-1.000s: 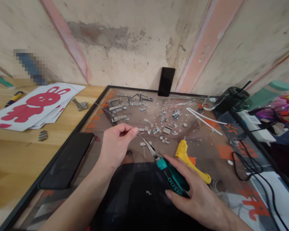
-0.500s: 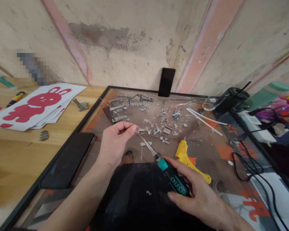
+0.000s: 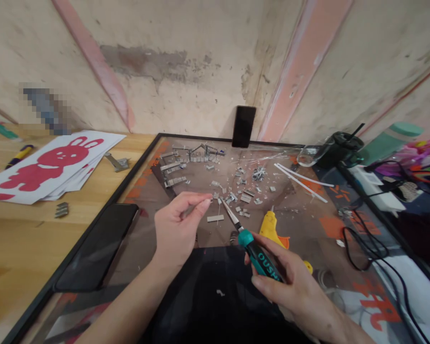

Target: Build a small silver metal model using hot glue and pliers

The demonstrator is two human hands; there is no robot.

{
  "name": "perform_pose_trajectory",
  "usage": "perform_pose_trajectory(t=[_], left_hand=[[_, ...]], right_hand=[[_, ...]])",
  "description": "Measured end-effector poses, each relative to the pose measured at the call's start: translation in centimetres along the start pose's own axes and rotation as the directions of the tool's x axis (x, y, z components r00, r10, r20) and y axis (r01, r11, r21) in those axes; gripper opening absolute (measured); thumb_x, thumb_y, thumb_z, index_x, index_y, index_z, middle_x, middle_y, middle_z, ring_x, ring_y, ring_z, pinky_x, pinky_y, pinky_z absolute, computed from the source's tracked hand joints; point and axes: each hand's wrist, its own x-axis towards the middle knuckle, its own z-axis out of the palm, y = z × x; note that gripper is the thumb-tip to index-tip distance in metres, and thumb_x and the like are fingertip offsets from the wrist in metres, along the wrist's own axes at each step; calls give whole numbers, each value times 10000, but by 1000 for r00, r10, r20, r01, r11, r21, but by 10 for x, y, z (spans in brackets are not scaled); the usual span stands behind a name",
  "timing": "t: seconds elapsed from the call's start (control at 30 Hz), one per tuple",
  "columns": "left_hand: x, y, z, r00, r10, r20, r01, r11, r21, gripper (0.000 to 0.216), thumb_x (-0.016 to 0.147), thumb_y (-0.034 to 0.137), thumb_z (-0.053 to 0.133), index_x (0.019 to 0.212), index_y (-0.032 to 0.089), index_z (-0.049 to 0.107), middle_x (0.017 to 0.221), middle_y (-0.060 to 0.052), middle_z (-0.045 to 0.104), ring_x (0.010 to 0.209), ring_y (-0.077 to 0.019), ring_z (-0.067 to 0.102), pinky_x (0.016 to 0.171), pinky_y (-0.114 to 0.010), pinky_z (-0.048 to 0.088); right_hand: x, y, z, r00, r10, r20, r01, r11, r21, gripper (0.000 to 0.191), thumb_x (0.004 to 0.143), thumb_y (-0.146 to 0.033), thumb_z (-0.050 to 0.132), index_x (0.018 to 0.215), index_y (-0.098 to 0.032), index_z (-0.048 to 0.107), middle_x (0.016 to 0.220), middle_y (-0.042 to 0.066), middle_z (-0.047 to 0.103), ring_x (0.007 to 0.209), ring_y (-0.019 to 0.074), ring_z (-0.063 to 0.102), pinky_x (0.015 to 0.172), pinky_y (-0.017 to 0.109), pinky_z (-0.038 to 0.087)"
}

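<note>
My left hand [image 3: 177, 224] is closed in a pinch, thumb against forefinger. Whatever lies between those fingertips is too small to make out. In my right hand [image 3: 290, 282] are long-nose pliers [image 3: 252, 243] with a teal and black grip, pointing up and left. Their tips stop a short way right of my left fingertips. A thin pale strip stands out between the tips and the left fingers. Just below lies a flat grey metal piece [image 3: 215, 219]. Several small bent metal pieces [image 3: 247, 196] are scattered beyond both hands.
A yellow glue gun [image 3: 270, 229] lies partly behind my right hand. At left is a black phone [image 3: 96, 248]; another phone [image 3: 243, 126] leans on the wall. Linked metal strips [image 3: 175, 167] lie at the back. Cables [image 3: 367, 248], a dark cup [image 3: 344, 148] and white sticks [image 3: 301, 181] are to the right.
The pliers' tips have moved right, away from my left fingertips, and their jaws look closer together. My left hand has shifted slightly right and stays pinched. The whole view has tilted a little.
</note>
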Motion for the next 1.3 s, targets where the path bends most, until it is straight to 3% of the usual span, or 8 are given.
perform_pose_trajectory(t=[0.2,0.3,0.4,0.5,0.63,0.77,1.03,1.3], left_hand=[[-9,-3,7,983,177,42,-179,983,35,142,710,147,631,778,235,720,816,-24,697,788,-163,612,744,-289,471],[-2,-4,7,996,-84,-30,76,975,-210,83,696,171,654,724,215,719,750,-13,698,727,-141,609,727,-270,470],[6,-3,4,914,-400,69,359,716,-599,31,681,190,676,669,170,696,687,-8,677,675,-116,603,677,-242,480],[11,0,1,817,-527,232,506,464,-727,38,686,153,670,663,124,676,672,-14,654,650,-95,594,633,-206,483],[10,3,0,740,-585,332,594,337,-731,65,719,155,643,697,102,673,640,-22,637,595,-81,577,599,-189,487],[7,2,2,737,-595,320,592,340,-731,58,714,148,647,703,96,673,642,-25,639,593,-82,575,594,-189,486],[1,4,10,836,-521,174,469,512,-720,102,602,170,744,649,104,682,633,-25,664,623,-92,588,610,-185,473],[-2,2,12,824,-530,201,488,483,-727,133,572,204,769,639,121,690,628,-12,666,612,-81,579,596,-178,466]], right_hand=[[2,3,2,998,43,53,-63,887,458,460,694,-289,689,1131,-225,558,855,28,599,562,95,521,433,190,422],[2,4,0,997,-5,73,-38,822,569,479,669,-311,702,1119,-219,568,906,62,610,681,156,566,502,241,443],[2,7,-3,994,-62,95,-3,821,571,503,678,-321,690,1156,-245,552,1014,77,597,806,204,569,613,300,444],[1,9,-5,990,-74,123,-1,853,522,520,700,-327,680,1194,-294,520,1087,59,579,866,209,553,670,311,424],[-3,9,-4,979,-48,198,-57,870,490,589,664,-342,713,1214,-295,506,1114,54,566,904,215,533,729,330,407],[-5,12,-1,979,-73,191,-54,807,588,574,674,-336,704,1211,-291,508,1119,70,582,912,233,554,723,348,410],[-3,15,7,974,-118,195,-47,732,680,508,700,-319,668,1186,-305,523,1062,66,608,887,235,579,656,322,421],[0,4,11,955,-143,258,-58,766,640,479,704,-438,594,1120,-207,542,995,98,568,714,174,521,656,338,422]])
